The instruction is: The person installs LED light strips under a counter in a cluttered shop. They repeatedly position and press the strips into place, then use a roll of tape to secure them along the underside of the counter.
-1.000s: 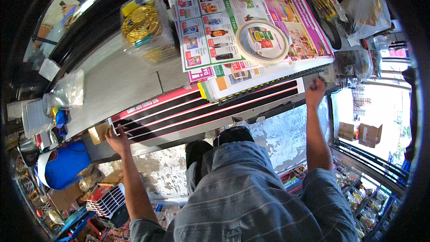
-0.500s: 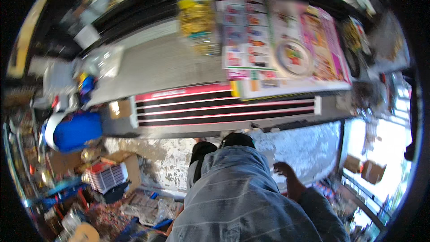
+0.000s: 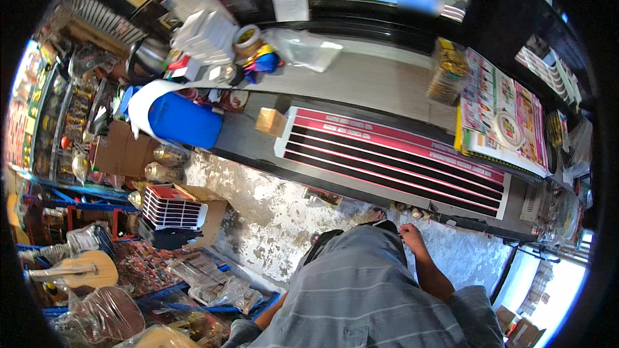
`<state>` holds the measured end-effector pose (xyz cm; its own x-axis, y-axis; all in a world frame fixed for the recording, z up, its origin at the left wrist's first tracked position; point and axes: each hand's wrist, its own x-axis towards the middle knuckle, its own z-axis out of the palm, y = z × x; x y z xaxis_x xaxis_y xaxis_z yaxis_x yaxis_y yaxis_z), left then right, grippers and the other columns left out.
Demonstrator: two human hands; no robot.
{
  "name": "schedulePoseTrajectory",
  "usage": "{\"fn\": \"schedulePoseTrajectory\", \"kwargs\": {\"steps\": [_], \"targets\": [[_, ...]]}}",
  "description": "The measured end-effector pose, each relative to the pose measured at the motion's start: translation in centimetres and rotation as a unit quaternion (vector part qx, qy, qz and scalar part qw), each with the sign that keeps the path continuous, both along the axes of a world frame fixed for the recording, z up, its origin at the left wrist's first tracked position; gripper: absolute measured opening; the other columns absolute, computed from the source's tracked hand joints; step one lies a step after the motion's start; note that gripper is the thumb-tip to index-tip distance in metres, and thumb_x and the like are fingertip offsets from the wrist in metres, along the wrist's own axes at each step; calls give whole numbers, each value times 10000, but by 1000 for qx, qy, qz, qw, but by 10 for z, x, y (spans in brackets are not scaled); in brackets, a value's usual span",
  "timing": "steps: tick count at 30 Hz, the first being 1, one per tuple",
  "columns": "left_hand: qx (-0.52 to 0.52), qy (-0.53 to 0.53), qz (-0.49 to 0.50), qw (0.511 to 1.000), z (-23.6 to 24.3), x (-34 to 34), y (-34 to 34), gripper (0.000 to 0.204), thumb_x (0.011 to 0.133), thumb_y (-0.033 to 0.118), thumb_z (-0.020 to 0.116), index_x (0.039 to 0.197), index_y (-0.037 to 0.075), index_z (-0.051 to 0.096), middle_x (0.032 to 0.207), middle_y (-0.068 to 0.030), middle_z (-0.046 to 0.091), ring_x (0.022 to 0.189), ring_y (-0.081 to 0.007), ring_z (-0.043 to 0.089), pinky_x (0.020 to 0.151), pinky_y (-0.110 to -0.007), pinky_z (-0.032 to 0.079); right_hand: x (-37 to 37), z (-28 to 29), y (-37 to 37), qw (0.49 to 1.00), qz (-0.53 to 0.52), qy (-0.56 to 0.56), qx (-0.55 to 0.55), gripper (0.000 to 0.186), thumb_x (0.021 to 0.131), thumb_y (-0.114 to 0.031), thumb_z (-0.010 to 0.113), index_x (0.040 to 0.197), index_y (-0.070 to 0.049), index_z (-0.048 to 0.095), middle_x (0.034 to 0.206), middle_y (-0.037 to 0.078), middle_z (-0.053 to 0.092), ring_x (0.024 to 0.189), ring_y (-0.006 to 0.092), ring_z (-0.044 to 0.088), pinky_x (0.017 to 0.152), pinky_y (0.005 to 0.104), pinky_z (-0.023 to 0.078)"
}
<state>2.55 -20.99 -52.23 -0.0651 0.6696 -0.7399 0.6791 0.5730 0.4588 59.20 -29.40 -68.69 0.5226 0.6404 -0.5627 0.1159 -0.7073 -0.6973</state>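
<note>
My right hand (image 3: 411, 235) hangs beside my grey striped shirt, below the counter's front edge. Its fingers are loosely bent, slightly apart, and nothing shows in them. Of my left arm only a piece of forearm (image 3: 269, 312) appears at the lower edge; the hand is hidden. Beyond my right hand, a long printed sheet (image 3: 393, 161) with black bands and pink stripes lies on the grey counter (image 3: 361, 84). Farther right is a stack of colourful printed sheets (image 3: 493, 100) with a tape roll (image 3: 509, 130) on top, beside a clear box of gold-coloured pieces (image 3: 447, 71).
A small cardboard box (image 3: 270, 122) touches the sheet's left end. Left of it stands a blue bin-like object (image 3: 184, 119) with a white rim. Below left are a carton (image 3: 205, 216), a small guitar (image 3: 84, 270) and plastic-wrapped goods. People sit past the window opening.
My view has swung left, so the counter and its things sit farther right and tilted. My right hand has drawn in closer to my body, its fingers less spread.
</note>
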Motion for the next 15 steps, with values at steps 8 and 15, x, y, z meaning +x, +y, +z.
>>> {"fn": "schedulePoseTrajectory", "kwargs": {"steps": [8, 15], "targets": [[-22, -18, 41, 999, -32, -113, -32, 327, 1050, 192, 705, 1282, -36, 674, 1104, -186, 742, 936, -294, 704, 840, -416, 588, -86, -61, -29, 935, 306, -107, -146, 177, 859, -192, 689, 910, -75, 812, 858, 140, 784, 724, 268, 753, 609, 448, 571], [-7, -50, 70, 996, -46, -209, -50, 277, 1048, 160, 702, 1230, -49, 700, 1067, -156, 759, 879, -245, 720, 787, -381, 609, -201, -33, 35, 923, 338, -123, -135, 320, 882, -345, 708, 1015, -79, 826, 1106, 241, 783, 1027, 430, 747, 905, 516, 584]]}}
